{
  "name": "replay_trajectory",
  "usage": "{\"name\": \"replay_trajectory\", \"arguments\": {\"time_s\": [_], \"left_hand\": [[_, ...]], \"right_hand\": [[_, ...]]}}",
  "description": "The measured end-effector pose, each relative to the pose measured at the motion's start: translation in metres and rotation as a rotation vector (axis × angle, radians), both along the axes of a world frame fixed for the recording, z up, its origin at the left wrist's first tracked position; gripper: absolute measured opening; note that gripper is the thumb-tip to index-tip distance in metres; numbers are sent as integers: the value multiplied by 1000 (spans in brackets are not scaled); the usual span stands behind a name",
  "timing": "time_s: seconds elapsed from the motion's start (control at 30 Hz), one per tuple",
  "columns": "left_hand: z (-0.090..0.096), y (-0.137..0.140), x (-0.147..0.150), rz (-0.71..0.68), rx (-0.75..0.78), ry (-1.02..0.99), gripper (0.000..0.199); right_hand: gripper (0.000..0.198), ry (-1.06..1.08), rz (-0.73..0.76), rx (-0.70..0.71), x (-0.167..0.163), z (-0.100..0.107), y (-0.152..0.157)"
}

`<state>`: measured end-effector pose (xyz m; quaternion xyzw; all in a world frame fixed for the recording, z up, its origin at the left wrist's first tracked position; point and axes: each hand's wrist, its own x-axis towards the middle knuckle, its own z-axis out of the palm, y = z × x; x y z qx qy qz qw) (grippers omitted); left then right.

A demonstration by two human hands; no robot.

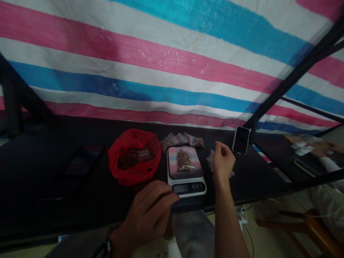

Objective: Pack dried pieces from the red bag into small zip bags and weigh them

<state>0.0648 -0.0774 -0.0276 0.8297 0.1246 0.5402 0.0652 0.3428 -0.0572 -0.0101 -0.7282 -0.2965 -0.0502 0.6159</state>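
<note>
My left hand [152, 209] is at the table's front edge, by the near left corner of a white digital scale [185, 190]. Its fingers are loosely bent, the thumb sits apart below them, and nothing shows in it. On the scale's metal plate lies a clear plastic bag [185, 159] filled with brownish bits. To the right of the scale, my right hand [224, 161] is closed, fingertips together; whatever is in them, if anything, cannot be made out. Clear plastic bags [210, 160] lie beside and partly beneath this hand.
Left of the scale stands an open red plastic bag [129, 177] with dark bits and a small clear packet inside. Several filled small bags [195, 140] lie behind the scale. A phone [241, 140] leans near the black frame post. Another person's hand [318, 148] is at far right.
</note>
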Motion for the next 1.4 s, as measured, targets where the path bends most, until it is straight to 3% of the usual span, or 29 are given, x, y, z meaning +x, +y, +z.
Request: {"name": "replay_trajectory", "arguments": {"time_s": [0.13,0.23,0.33,0.47,0.67,0.8,0.97,1.03,1.2,1.4], "left_hand": [[-1,-12,1,-70,63,43,30],[-4,-19,-3,-34,83,58,31],[-6,-24,-8,8,71,94,30],[0,-25,-11,-47,43,103,29],[8,-21,-15,-53,30,130,30],[10,-16,-18,-21,37,115,28],[10,-10,-22,9,56,95,26],[10,-7,-23,42,58,81,26],[10,-2,-26,77,56,38,29],[7,-7,-18,96,-116,-74,32]], "right_hand": [[45,46,-89,101,2,0,1],[42,78,-107,128,-1,-3,4],[40,113,-112,125,-4,-8,8],[42,149,-101,112,-9,-11,15],[44,146,-47,80,-19,2,21],[38,115,68,-23,-24,20,14],[31,8,386,-491,-38,35,2],[30,-14,464,-591,-44,36,1],[27,27,531,-575,-47,31,5],[36,197,735,-362,-53,36,8]]}}
